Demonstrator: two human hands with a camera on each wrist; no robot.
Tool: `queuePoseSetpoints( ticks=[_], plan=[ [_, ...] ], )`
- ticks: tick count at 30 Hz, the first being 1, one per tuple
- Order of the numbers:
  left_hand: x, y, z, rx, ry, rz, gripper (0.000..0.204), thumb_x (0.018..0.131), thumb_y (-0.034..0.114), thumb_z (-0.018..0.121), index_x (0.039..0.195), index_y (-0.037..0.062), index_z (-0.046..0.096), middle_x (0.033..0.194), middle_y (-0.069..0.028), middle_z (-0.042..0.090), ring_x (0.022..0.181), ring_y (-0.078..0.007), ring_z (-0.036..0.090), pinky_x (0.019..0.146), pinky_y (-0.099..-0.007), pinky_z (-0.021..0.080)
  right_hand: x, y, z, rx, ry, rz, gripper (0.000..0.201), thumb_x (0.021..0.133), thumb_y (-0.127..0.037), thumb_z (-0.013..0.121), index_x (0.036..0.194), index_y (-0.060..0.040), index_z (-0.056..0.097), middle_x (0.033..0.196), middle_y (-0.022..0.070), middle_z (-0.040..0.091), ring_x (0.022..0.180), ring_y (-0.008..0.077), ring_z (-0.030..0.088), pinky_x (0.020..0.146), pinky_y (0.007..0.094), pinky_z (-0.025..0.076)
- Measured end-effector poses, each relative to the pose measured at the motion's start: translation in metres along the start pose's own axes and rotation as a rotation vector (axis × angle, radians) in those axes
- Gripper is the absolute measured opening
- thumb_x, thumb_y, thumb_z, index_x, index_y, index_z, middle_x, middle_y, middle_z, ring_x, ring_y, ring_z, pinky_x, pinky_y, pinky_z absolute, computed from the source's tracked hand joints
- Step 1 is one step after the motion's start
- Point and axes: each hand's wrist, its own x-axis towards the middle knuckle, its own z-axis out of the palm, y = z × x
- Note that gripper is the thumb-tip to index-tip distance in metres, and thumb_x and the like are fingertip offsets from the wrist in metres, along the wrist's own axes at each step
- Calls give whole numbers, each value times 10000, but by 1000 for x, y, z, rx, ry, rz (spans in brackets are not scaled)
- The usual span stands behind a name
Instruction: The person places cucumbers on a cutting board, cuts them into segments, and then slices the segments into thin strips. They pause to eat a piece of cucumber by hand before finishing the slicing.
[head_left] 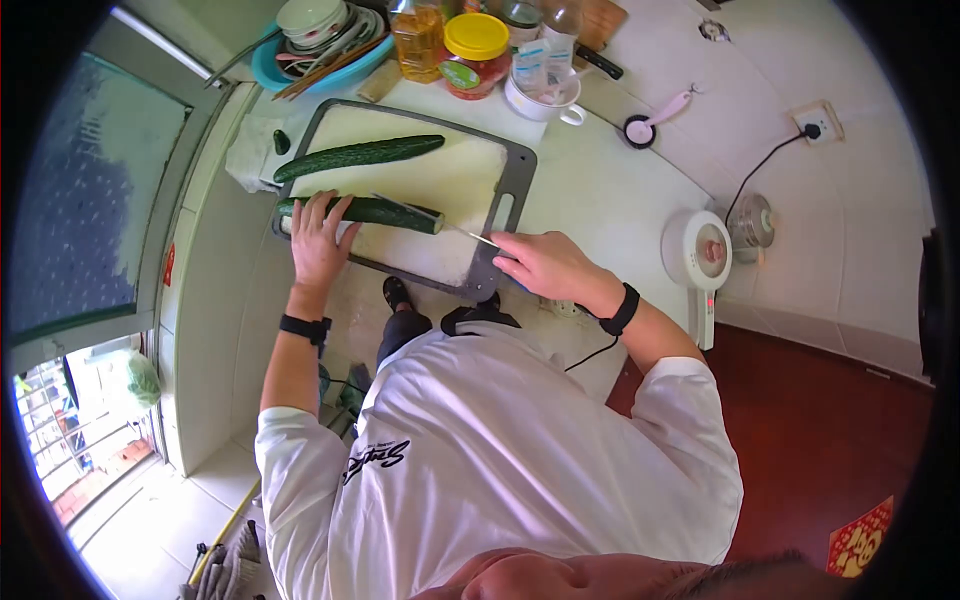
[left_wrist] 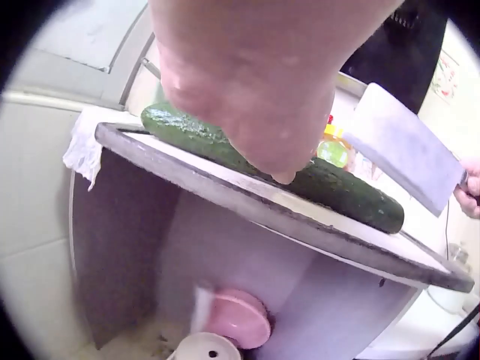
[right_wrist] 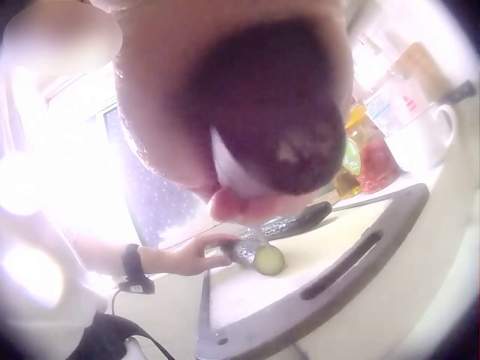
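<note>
A cucumber with a pale cut right end lies across the near part of a grey-rimmed cutting board. My left hand holds it down near its left end, fingers over the top and thumb on the near side. My right hand grips the handle of a cleaver. In the left wrist view its broad blade stands tilted above the cucumber's right part. A second, whole cucumber lies behind on the board. In the right wrist view my right hand hides most of the cleaver.
A small dark green piece sits on a plastic bag left of the board. Behind stand a blue basin of dishes, an oil bottle, a yellow-lidded jar and a white enamel cup. A white electric pot is at right.
</note>
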Motion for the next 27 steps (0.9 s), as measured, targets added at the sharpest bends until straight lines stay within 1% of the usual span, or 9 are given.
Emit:
queuePoseSetpoints(
  ticks=[1, 3, 6, 9, 14, 17, 21, 23, 27],
  plan=[
    [1, -11, -1, 8, 4, -11, 376, 773, 191, 757, 1133, 146, 660, 1147, -85, 597, 1119, -305, 567, 992, -489, 443, 1, -2, 0, 18, 24, 12, 297, 972, -270, 533, 1212, -94, 538, 935, 143, 677, 757, 374, 632, 645, 462, 497],
    [5, -30, 1, -119, -110, 129, 434, 766, 196, 748, 1183, 143, 637, 1156, -87, 602, 1119, -305, 565, 1021, -466, 432, 4, -2, -3, 24, 40, 16, 310, 971, -272, 537, 1225, -96, 539, 950, 143, 677, 766, 375, 632, 654, 459, 499],
    [6, -42, 2, -162, -195, 121, 521, 760, 186, 754, 1253, 126, 595, 1200, -101, 600, 1141, -330, 561, 1047, -461, 418, 9, 2, -5, -7, 63, 19, 324, 967, -281, 548, 1233, -96, 547, 970, 141, 676, 780, 375, 634, 666, 452, 502],
    [3, -59, -5, -158, -137, 101, 539, 756, 195, 765, 1258, 123, 580, 1217, -94, 599, 1167, -319, 553, 1041, -458, 419, 12, 4, 0, -43, 172, -8, 330, 959, -283, 566, 1225, -88, 562, 992, 142, 674, 808, 362, 644, 686, 440, 511],
    [1, -107, -3, -171, -150, 122, 542, 755, 253, 781, 1245, 114, 595, 1233, -106, 594, 1196, -313, 536, 1044, -447, 414, 32, -22, 5, -34, 133, 71, 370, 944, -264, 601, 1262, -77, 572, 1036, 163, 670, 840, 358, 652, 709, 411, 524],
    [7, -113, -6, -337, -126, 7, 509, 756, 260, 785, 1218, 119, 625, 1237, -105, 595, 1184, -319, 542, 1017, -429, 439, 53, -36, 14, -57, 131, 97, 372, 952, -252, 577, 1285, -88, 544, 1076, 157, 664, 850, 371, 651, 702, 438, 520],
    [1, -120, -5, -304, -139, 8, 457, 746, 267, 794, 1158, 119, 662, 1228, -103, 599, 1165, -321, 549, 991, -414, 460, 79, -49, 14, -113, 136, 51, 344, 956, -261, 566, 1263, -107, 560, 1086, 135, 675, 854, 363, 653, 710, 443, 525],
    [-2, -119, -6, -331, -112, -40, 417, 730, 240, 805, 1102, 96, 685, 1230, -112, 594, 1142, -328, 557, 979, -416, 462, 87, -55, 5, -108, 84, 63, 359, 956, -257, 571, 1265, -75, 568, 1062, 165, 671, 873, 384, 647, 709, 453, 518],
    [-10, -117, -3, -329, -169, -106, 453, 720, 248, 809, 1130, 110, 673, 1209, -102, 598, 1151, -307, 556, 975, -406, 467, 79, -53, 1, -132, 134, 35, 362, 952, -260, 587, 1252, -58, 577, 1035, 174, 675, 855, 389, 645, 704, 437, 518]
  ],
)
